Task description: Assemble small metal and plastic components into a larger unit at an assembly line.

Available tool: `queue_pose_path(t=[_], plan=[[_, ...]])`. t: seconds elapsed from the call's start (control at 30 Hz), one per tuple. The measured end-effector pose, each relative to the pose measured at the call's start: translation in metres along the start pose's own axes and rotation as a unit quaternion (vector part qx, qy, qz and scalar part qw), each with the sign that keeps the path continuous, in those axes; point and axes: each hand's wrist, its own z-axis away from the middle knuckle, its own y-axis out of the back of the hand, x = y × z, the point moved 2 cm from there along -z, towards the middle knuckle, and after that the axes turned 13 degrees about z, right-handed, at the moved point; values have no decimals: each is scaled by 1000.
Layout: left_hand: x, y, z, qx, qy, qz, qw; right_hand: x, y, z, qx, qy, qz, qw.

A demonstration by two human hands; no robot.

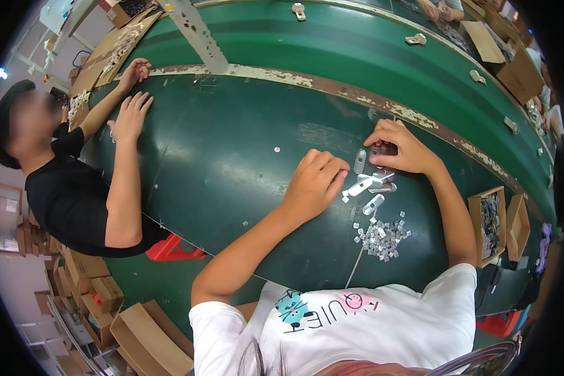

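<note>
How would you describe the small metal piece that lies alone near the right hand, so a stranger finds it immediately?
Start at the dark green table and find the pile of tiny silver bits near its front edge. Just above the pile lies the single oblong metal piece, below the right hand. It lies apart from the cluster of similar pieces between the hands.

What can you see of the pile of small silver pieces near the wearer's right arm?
The pile of small silver pieces is a loose heap of tiny, squarish, shiny bits that look like metal, lying flat on the dark green table. A few strays are scattered around its edges. It sits just below the elongated silver parts that lie by the fingers. Neither the left hand nor the right hand touches it. The pieces are too small to make out further.
</note>
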Motion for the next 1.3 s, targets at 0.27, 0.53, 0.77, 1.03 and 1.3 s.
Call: queue_pose_path(t=[0.27,0.53,0.77,1.03,1.3], plan=[[-3,0,-2,-30,18,-25,999,6,-8,-4,45,-15,-34,998],[10,-13,-7,-115,-40,-68,990,-9,-14,-4,89,-22,-59,994],[-4,3,-8,13,146,71,987,-15,-9,0,126,-96,-123,980],[-18,28,-14,156,310,383,856,-66,-34,-2,59,203,100,972],[-17,19,-9,130,325,402,846,-82,-52,7,88,275,292,912]])
